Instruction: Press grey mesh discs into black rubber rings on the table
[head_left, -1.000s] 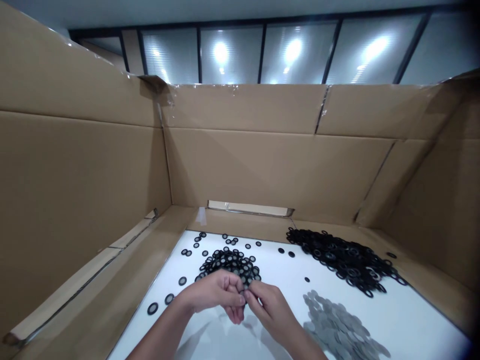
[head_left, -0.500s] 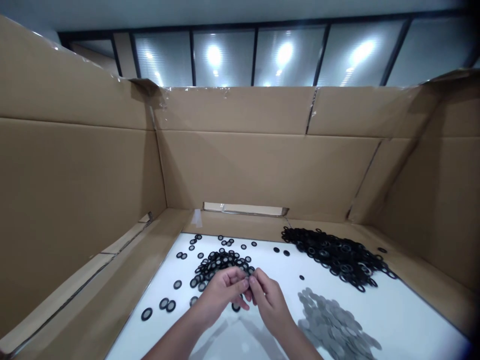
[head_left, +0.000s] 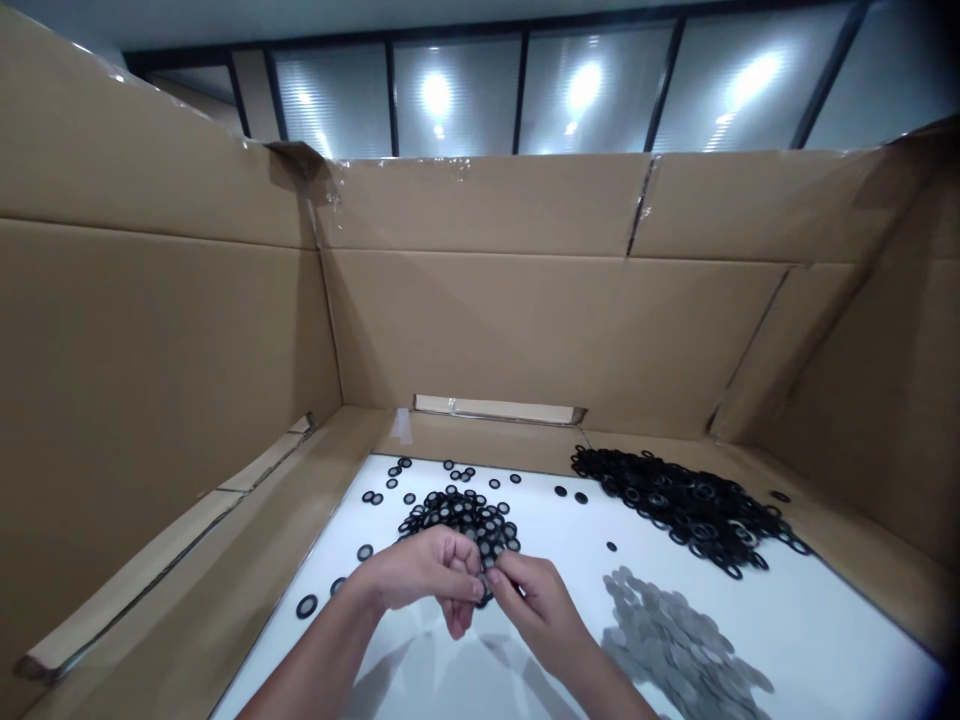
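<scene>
White board (head_left: 559, 535), mostly open from hands (head_left: 536, 600) to edge of black rings (head_left: 682, 505)

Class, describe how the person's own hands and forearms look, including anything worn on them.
The left hand and right hand are ungloved. The left forearm and right forearm are bare, with no sleeve, watch or bracelet in view.

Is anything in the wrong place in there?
Maybe one black ring: it lies alone on the bare cardboard, apart from the big black pile. It looks like a stray. Nothing else clearly looks odd.
</scene>
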